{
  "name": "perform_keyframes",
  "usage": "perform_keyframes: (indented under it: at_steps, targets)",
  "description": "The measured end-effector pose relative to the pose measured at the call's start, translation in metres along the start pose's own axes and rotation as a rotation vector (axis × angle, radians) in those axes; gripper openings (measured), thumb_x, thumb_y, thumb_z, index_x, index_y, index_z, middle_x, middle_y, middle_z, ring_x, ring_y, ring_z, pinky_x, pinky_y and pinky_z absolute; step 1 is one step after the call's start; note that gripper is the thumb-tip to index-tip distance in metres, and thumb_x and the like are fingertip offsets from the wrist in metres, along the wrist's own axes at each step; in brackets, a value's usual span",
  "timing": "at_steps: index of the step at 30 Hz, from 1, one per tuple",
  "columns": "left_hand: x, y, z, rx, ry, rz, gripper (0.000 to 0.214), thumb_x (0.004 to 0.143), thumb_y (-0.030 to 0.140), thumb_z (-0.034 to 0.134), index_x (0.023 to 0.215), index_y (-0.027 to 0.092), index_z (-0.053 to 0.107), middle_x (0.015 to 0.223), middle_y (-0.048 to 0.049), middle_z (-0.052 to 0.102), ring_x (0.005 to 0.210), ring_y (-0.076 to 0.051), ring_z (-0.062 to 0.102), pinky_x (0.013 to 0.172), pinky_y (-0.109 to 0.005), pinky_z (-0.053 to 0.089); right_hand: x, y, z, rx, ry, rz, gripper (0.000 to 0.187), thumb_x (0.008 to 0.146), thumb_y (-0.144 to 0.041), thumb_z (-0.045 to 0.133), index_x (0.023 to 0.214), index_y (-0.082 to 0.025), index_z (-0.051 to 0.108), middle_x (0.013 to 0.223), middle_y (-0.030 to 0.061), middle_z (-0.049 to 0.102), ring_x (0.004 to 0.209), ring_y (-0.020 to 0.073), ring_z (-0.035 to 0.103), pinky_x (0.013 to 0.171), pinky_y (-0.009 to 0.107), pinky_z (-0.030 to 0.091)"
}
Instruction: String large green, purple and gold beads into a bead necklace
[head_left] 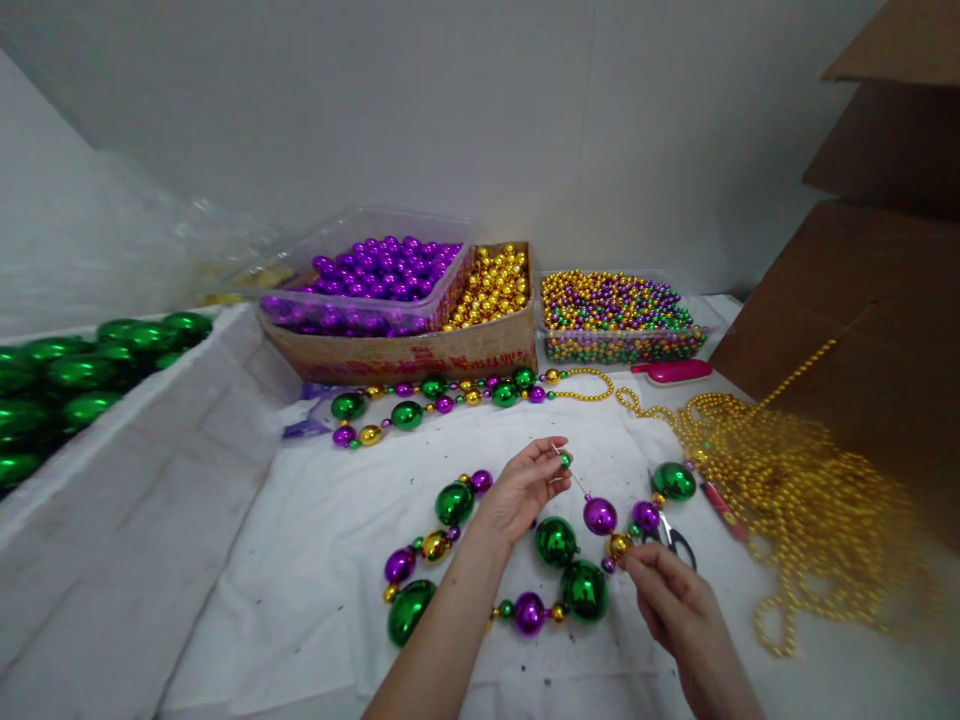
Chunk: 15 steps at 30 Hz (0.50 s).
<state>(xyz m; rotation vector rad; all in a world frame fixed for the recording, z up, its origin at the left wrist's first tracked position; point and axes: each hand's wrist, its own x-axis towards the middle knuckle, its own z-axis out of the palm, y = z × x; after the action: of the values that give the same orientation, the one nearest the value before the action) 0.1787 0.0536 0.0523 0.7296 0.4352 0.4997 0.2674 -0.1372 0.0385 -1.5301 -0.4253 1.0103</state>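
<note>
My left hand pinches a small green bead on a thin string above the white cloth. From there the string runs down to a shiny purple ball and a gold ball. Close by that gold ball, my right hand has its thumb and fingers pressed together on the bead strand. More of the strand, with large green balls, purple balls and gold beads, lies on the cloth, partly hidden behind my left forearm. Scissors with dark handles lie just beyond my right hand.
Behind are a clear bin of purple balls, a cardboard box of gold balls and a tub of mixed beads. A beaded necklace lies before them. Gold bead chains pile right; green balls fill a box left.
</note>
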Motion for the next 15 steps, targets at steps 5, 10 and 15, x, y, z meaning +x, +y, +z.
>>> perform_keyframes:
  at_steps: [5, 10, 15]
  targets:
    - [-0.012, -0.002, 0.008, 0.046, 0.048, 0.091, 0.013, 0.072, 0.018, 0.071, 0.083, 0.014, 0.065, 0.086, -0.0032, 0.063, 0.072, -0.010, 0.057, 0.071, -0.023, 0.047, 0.023, -0.007, 0.016, -0.042, -0.013, -0.162, 0.030, 0.078, -0.047, 0.061, 0.076, -0.017, 0.056, 0.050, -0.0066, 0.037, 0.045, 0.0067, 0.032, 0.041, 0.018, 0.021]
    - [-0.018, 0.021, 0.005, 0.219, 0.203, 0.280, 0.013, 0.073, 0.026, 0.070, 0.074, 0.015, 0.064, 0.098, -0.0048, 0.064, 0.084, -0.013, 0.057, 0.073, -0.024, 0.046, 0.047, -0.024, 0.023, -0.142, -0.140, -0.281, 0.024, 0.082, -0.040, 0.057, 0.094, -0.020, 0.052, 0.056, -0.0067, 0.041, 0.050, 0.0093, 0.040, 0.044, 0.019, 0.030]
    - [-0.017, 0.038, 0.001, 0.350, 0.304, 0.419, 0.013, 0.073, 0.029, 0.069, 0.077, 0.016, 0.066, 0.087, -0.0020, 0.065, 0.077, -0.011, 0.057, 0.069, -0.021, 0.044, 0.059, -0.035, 0.016, -0.355, -0.259, -0.298, 0.040, 0.082, -0.026, 0.050, 0.122, -0.024, 0.044, 0.100, 0.0033, 0.056, 0.068, 0.0127, 0.054, 0.055, 0.024, 0.045]
